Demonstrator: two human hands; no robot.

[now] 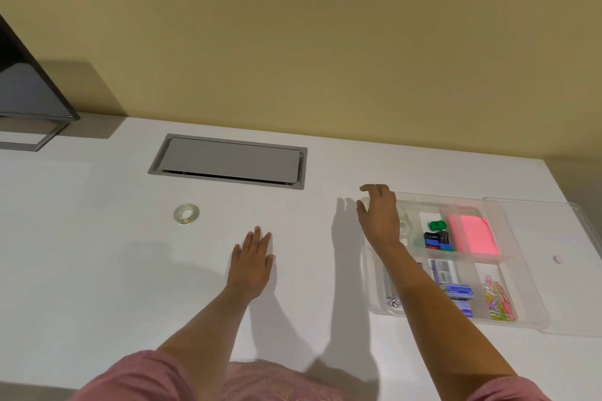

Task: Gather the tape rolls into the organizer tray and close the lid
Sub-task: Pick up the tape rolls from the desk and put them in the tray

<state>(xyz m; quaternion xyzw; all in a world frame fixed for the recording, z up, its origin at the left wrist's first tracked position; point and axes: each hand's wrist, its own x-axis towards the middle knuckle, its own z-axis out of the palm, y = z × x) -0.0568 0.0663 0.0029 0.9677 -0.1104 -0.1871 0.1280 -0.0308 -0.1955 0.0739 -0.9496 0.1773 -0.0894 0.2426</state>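
A clear tape roll [186,213] lies flat on the white desk [97,254], left of centre. The clear organizer tray [374,273] sits at the right, holding pink sticky notes, clips and staples. At least one tape roll [405,227] shows in its far-left compartment, partly hidden behind my right hand. The clear lid [560,238] lies off the tray along its right side. My left hand [252,262] rests flat on the desk, fingers apart, holding nothing. My right hand [379,215] hovers over the tray's far-left corner, fingers spread and empty.
A grey cable hatch [228,160] is set into the desk near the wall. A dark monitor [29,88] on its stand occupies the far left. A small white disc [558,259] lies right of the tray.
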